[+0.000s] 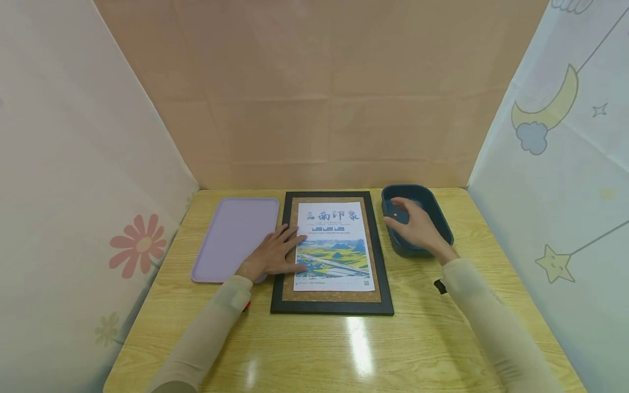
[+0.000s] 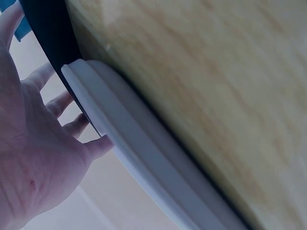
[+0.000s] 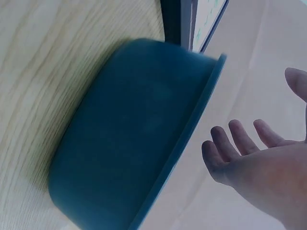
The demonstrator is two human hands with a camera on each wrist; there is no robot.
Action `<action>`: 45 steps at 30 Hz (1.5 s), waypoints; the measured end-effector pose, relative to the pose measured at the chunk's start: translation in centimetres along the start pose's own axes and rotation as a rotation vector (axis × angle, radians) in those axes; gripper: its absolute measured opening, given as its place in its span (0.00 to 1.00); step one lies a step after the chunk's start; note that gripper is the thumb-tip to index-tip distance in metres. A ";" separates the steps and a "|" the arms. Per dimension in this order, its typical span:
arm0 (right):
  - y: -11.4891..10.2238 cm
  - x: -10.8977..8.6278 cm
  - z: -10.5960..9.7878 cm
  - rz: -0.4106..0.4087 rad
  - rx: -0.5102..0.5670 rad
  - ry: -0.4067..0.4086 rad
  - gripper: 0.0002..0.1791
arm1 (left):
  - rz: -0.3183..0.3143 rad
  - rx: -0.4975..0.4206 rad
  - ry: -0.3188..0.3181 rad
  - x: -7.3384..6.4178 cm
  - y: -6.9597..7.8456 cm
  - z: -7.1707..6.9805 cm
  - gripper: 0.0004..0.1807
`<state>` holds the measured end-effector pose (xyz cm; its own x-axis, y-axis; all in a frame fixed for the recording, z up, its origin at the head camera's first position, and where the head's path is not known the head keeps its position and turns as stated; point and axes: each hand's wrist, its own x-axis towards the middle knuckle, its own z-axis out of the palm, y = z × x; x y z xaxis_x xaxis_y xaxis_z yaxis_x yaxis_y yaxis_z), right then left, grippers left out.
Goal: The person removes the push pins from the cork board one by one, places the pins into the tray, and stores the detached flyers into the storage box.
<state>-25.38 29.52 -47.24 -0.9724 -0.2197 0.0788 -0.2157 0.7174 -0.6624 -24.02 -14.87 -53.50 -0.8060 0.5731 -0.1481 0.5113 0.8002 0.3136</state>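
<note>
Spread fingers of my left hand point(image 1: 276, 252) rest on the left edge of a printed sheet point(image 1: 334, 245) and its board. The sheet carries large characters and a green-and-blue landscape. It lies on a cork board point(image 1: 331, 296) with a black frame point(image 1: 331, 308). Over a dark blue bin point(image 1: 416, 252) hovers my right hand point(image 1: 415, 225), thumb apart from loosely bent fingers, with nothing visible between them. A tiny yellow-orange item point(image 1: 395, 214) shows inside the bin near the thumb; its kind is too small to tell. The right wrist view has the right hand point(image 3: 259, 158) above the bin's rim.
Left of the board lies a shallow lilac tray point(image 1: 238, 234), partly under the left wrist. A small black object point(image 1: 440, 286) sits near the right sleeve, and a red one point(image 1: 247, 306) peeks out by the left sleeve. Fabric walls point(image 1: 314, 109) enclose the wooden table point(image 1: 324, 355).
</note>
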 end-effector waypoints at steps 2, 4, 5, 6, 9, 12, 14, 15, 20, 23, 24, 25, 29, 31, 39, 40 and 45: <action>-0.4 -0.1 0.4 -0.018 -0.002 0.004 0.42 | 0.000 0.001 0.001 0.0 0.0 0.0 0.54; -0.8 -0.3 0.8 -0.032 -0.007 0.003 0.42 | -0.001 0.001 0.001 0.0 0.0 0.0 0.55; -1.0 -0.4 1.1 -0.037 -0.007 0.003 0.42 | -0.003 0.000 0.002 0.0 0.0 0.0 0.55; -1.3 -0.5 1.3 -0.042 -0.006 0.001 0.42 | -0.005 -0.001 0.002 0.0 0.0 0.0 0.55; -1.9 -0.8 1.9 -0.049 -0.006 -0.008 0.44 | -0.007 -0.005 0.002 0.0 -0.1 0.0 0.55; -2.5 -1.1 2.4 -0.052 0.000 -0.021 0.45 | -0.005 -0.005 0.003 0.0 -0.1 0.0 0.55; -2.7 -1.2 2.8 -0.060 0.008 -0.026 0.45 | -0.002 -0.003 0.004 0.0 -0.1 0.0 0.55; -2.9 -1.3 3.0 -0.066 0.015 -0.029 0.45 | 0.000 -0.001 0.003 0.0 -0.1 -0.1 0.55; -3.4 -1.5 3.8 -0.087 0.034 -0.038 0.44 | 0.004 0.013 -0.004 0.1 -0.1 -0.2 0.54; -3.7 -1.6 4.3 -0.094 0.037 -0.041 0.44 | 0.003 0.015 -0.007 0.2 0.0 -0.3 0.54; -3.8 -1.7 4.5 -0.102 0.033 -0.041 0.43 | 0.002 0.015 -0.008 0.3 0.0 -0.3 0.55; -3.9 -1.7 4.7 -0.106 0.029 -0.040 0.44 | -0.001 0.018 -0.013 0.3 0.0 -0.3 0.55; -4.2 -1.9 5.5 -0.121 0.035 -0.040 0.43 | -0.010 0.016 -0.019 0.4 0.0 -0.2 0.55; -4.2 -1.9 5.9 -0.122 0.039 -0.043 0.43 | -0.014 0.011 -0.022 0.4 -0.1 -0.1 0.56; -4.2 -2.4 7.3 -0.124 0.030 -0.060 0.42 | -0.030 -0.020 -0.001 0.3 0.0 0.0 0.56; -4.2 -2.5 7.4 -0.123 0.032 -0.064 0.42 | -0.031 -0.022 0.006 0.3 0.0 0.0 0.56; -3.8 -2.5 7.9 -0.112 0.037 -0.073 0.43 | -0.013 -0.040 0.066 0.3 0.0 0.2 0.54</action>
<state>-21.45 22.12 -50.82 -0.9330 -0.3455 0.1008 -0.3181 0.6608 -0.6798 -24.25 -14.66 -53.75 -0.8314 0.5483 -0.0906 0.4889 0.7991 0.3498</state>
